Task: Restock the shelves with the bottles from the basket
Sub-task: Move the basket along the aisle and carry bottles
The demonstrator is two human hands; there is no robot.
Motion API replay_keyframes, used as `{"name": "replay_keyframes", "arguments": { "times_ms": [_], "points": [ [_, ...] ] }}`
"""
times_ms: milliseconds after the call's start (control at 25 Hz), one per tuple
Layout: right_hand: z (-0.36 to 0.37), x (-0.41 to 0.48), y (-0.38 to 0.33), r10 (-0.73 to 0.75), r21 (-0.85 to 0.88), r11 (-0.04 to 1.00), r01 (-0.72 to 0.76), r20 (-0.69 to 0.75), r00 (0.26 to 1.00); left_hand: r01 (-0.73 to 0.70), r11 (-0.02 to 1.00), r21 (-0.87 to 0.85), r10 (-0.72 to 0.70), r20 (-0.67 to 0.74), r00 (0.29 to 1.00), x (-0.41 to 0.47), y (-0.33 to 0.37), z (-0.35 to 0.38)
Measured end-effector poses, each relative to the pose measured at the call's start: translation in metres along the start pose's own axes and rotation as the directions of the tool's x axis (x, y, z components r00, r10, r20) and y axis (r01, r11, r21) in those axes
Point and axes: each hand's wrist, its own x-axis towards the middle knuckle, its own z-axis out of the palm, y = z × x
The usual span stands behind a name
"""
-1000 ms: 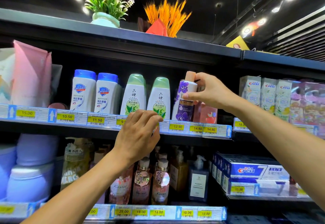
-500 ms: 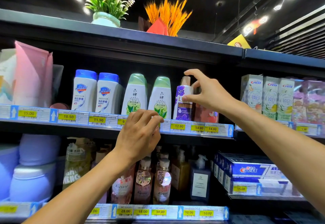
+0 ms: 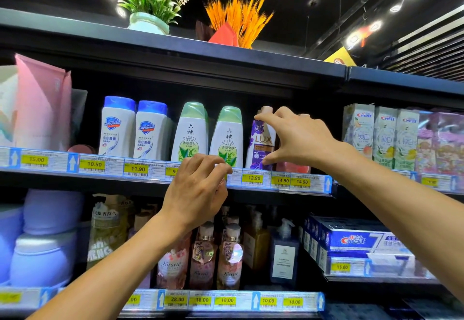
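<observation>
Shop shelving with yellow price tags (image 3: 253, 178). Purple LUX bottle (image 3: 259, 141) stands upright on the middle shelf (image 3: 100, 181), centre frame, right of two green-capped bottles (image 3: 190, 131). Right hand (image 3: 298, 141) is spread over it, forefinger at the cap, thumb near the base. Left hand (image 3: 198, 194) is curled at the shelf edge; cannot tell if it grasps anything.

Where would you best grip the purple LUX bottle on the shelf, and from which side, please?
Take the purple LUX bottle round its upper body, just under the cap, coming from the front right. It stands upright at the edge of the shelf, and a green-capped bottle stands close on its left, so that side probably lacks finger room.
</observation>
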Motion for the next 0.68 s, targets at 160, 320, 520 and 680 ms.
{"name": "replay_keyframes", "arguments": {
  "times_ms": [160, 320, 520, 680],
  "points": [
    [-0.008, -0.003, -0.007, -0.015, -0.012, 1.000, 0.015, 0.006, 1.000, 0.005, 1.000, 0.000, -0.005, 0.001, 1.000, 0.001, 0.001, -0.001],
    [-0.009, -0.003, -0.010, -0.011, -0.016, 1.000, 0.011, 0.013, 1.000, 0.003, 1.000, 0.002, -0.003, 0.000, 1.000, 0.001, 0.001, -0.001],
    [-0.010, -0.004, -0.013, -0.001, -0.016, 1.000, 0.001, 0.020, 1.000, 0.003, 1.000, 0.012, -0.004, 0.010, 1.000, 0.001, 0.000, -0.001],
    [-0.009, -0.005, -0.013, 0.004, -0.015, 1.000, -0.004, 0.006, 1.000, -0.007, 1.000, 0.010, 0.007, 0.002, 1.000, 0.000, 0.001, -0.001]
  ]
}}
